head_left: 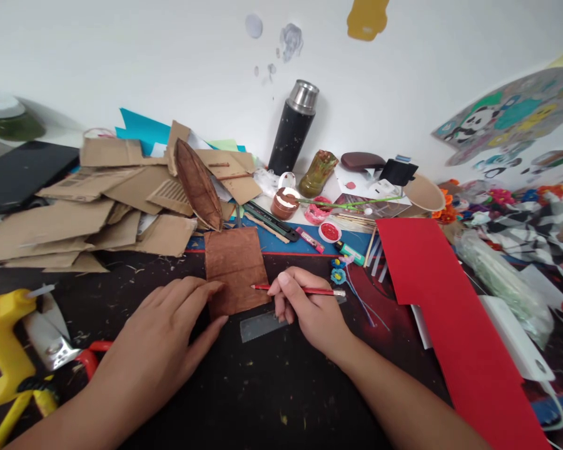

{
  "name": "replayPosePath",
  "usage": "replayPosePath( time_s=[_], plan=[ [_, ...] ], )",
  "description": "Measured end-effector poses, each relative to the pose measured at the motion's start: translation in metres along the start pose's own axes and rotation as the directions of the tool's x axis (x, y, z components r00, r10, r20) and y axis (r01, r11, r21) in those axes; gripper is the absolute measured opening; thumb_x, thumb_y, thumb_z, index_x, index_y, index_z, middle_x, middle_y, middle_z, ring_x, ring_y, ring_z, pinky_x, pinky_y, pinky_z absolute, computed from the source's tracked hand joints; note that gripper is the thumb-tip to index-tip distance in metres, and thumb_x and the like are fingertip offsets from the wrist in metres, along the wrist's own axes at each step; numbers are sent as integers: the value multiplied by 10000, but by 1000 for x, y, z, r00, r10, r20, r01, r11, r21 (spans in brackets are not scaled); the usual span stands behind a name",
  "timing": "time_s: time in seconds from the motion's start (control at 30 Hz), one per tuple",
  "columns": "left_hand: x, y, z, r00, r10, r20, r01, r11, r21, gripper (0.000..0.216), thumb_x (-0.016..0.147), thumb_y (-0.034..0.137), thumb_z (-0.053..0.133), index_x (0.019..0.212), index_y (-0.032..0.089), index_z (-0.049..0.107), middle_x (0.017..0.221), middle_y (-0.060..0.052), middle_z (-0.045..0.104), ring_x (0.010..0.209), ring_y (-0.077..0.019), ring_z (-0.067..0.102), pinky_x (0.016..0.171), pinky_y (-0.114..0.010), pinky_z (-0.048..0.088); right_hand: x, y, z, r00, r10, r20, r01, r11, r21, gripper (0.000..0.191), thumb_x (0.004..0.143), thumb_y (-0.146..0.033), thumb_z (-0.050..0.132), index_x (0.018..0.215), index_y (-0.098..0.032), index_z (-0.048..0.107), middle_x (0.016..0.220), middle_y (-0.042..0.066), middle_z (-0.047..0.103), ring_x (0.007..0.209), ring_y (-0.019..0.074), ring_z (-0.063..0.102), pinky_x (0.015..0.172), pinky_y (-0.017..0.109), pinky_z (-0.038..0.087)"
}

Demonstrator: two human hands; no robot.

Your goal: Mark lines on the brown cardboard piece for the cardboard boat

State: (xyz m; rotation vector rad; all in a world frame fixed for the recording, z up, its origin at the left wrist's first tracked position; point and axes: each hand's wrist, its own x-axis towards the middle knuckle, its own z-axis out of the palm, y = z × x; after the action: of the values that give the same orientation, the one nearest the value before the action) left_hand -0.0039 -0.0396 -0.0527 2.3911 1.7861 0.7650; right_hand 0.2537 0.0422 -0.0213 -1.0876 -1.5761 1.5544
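Note:
A brown painted cardboard rectangle [234, 265] lies on the dark table in front of me. My left hand [169, 331] rests on its lower left corner, fingers stretched flat and holding it down. My right hand [304, 309] is closed round a red pencil [304, 290], whose tip touches the right edge of the brown piece. A clear ruler [259, 326] lies on the table just below the cardboard, between both hands. A brown boat-shaped cardboard piece [197, 183] leans on the scrap pile behind.
Cardboard scraps [98, 212] pile up at the back left. A yellow glue gun [4, 356] sits at the left edge. A red sheet [450, 312] lies at right. A black flask [293, 128], paint pots [329, 232], a utility knife [272, 222] and craft clutter line the back.

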Motion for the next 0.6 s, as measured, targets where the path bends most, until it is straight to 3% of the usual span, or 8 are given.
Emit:
replayPosePath(
  time_s=[0.37, 0.6],
  plan=[
    [1, 2, -1, 999, 16, -31, -16, 1000, 0, 481, 1200, 536, 451, 1320, 196, 770, 1198, -152, 840, 1048, -351, 817, 928, -500, 662, -2, 1, 1, 999, -33, -8, 33, 998, 51, 574, 1122, -745, 651, 923, -215, 749, 634, -36, 662, 496, 110, 540, 510, 246, 439],
    [2, -1, -4, 995, -83, -59, 73, 983, -166, 420, 1183, 627, 538, 1247, 256, 726, 1098, -57, 811, 952, -269, 821, 841, -404, 655, -4, 2, -1, 998, -22, -53, 24, 998, 50, 622, 1104, -783, 658, 869, -211, 730, 563, -43, 626, 462, 111, 530, 500, 242, 418]
  ],
)
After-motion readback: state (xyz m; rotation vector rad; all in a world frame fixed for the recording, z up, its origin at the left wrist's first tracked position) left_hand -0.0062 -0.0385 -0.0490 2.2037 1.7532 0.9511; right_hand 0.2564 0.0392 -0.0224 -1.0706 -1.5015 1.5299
